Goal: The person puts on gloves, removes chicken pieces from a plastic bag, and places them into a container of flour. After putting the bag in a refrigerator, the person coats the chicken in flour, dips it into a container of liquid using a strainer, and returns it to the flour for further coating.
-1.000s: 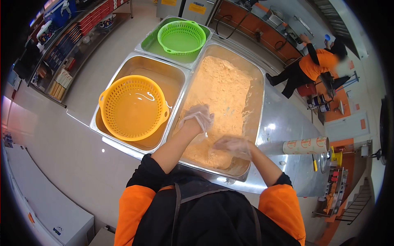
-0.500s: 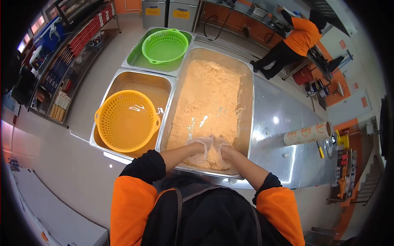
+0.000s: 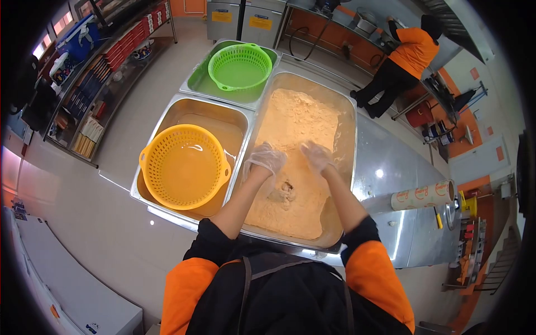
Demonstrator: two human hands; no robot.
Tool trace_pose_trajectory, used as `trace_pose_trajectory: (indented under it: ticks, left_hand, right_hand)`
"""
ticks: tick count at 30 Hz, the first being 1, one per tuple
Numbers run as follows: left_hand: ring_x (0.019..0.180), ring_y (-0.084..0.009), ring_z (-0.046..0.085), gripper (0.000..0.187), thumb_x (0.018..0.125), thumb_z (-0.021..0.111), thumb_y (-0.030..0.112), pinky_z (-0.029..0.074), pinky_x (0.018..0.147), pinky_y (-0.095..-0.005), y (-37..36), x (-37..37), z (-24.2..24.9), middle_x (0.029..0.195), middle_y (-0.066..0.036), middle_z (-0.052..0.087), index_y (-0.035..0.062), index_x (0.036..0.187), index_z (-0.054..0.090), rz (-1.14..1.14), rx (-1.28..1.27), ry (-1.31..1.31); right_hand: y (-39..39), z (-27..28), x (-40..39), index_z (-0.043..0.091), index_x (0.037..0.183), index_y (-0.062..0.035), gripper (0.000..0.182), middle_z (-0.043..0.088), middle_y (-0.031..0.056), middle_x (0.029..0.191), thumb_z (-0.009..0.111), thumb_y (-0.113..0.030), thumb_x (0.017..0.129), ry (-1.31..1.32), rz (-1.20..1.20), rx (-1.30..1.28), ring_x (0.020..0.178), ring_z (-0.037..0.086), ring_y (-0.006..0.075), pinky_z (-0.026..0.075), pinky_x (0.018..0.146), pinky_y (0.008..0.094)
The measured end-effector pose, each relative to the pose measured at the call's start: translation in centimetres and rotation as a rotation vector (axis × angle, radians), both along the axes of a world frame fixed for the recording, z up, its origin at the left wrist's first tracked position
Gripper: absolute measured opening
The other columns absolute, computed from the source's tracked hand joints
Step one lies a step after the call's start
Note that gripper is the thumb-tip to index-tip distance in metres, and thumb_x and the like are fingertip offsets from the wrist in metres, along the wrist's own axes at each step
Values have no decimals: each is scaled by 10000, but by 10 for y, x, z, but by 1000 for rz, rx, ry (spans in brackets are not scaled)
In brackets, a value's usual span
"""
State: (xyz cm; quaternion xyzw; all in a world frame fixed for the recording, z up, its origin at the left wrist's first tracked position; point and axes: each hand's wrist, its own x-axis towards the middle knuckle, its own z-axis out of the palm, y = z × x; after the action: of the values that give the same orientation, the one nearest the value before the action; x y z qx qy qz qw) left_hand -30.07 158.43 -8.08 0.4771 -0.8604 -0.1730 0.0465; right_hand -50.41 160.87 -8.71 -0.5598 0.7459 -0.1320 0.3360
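A deep metal pan (image 3: pixel 347 146) in front of me holds a bed of orange-tinted flour (image 3: pixel 304 114). My left hand (image 3: pixel 269 158), in a clear plastic glove, is over the middle of the flour with its fingers apart. Opposite it, my right hand (image 3: pixel 317 156) wears a similar glove, fingers stretched out toward the left hand. Nothing shows in either palm; the fingertips are at or just above the flour. Nearer to me, a lumpy, flour-coated piece (image 3: pixel 286 193) with a dark spot lies partly buried. I cannot make out its kind.
To the left, a yellow basket (image 3: pixel 184 167) sits in a metal pan (image 3: pixel 237 120) of cloudy liquid. Behind it, a green basket (image 3: pixel 240 67) stands in another pan. A printed roll (image 3: pixel 422 195) lies on the steel table (image 3: pixel 385 162). A co-worker (image 3: pixel 412 53) stands at the back counter.
Both hands have come out of the flour at the pan's near end and moved forward to its middle. The lumpy piece now shows. The view has shifted slightly.
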Motion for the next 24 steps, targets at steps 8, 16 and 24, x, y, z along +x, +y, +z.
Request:
trace_pose_trajectory:
  ticks: [8, 16, 24]
  left_hand:
    - [1027, -353, 586, 342, 852, 451, 256, 482, 834, -414, 5, 5, 34, 1057, -276, 579, 46, 1087, 583, 197, 216, 30]
    - [1106, -358, 542, 417, 912, 333, 300, 442, 910, -417, 20, 10, -8, 1133, -261, 562, 47, 1133, 579, -7, 370, -94]
    - [1121, -312, 516, 542, 939, 255, 427, 383, 942, -369, 73, -20, -60, 1203, -179, 556, 39, 1136, 578, -34, 751, 10]
  right_hand:
    - [-24, -141, 35, 547, 1187, -50, 350, 610, 170, 1114, 483, -235, 897, -375, 385, -111, 1079, 541, 311, 389, 956, 373]
    - [61, 5, 29, 455, 1272, -32, 515, 570, 208, 1157, 419, -411, 925, 73, 369, 127, 1093, 527, 316, 383, 948, 353]
    - [111, -51, 67, 318, 1383, -112, 552, 441, 268, 1289, 333, -429, 932, 190, 28, 244, 1193, 443, 386, 332, 1007, 408]
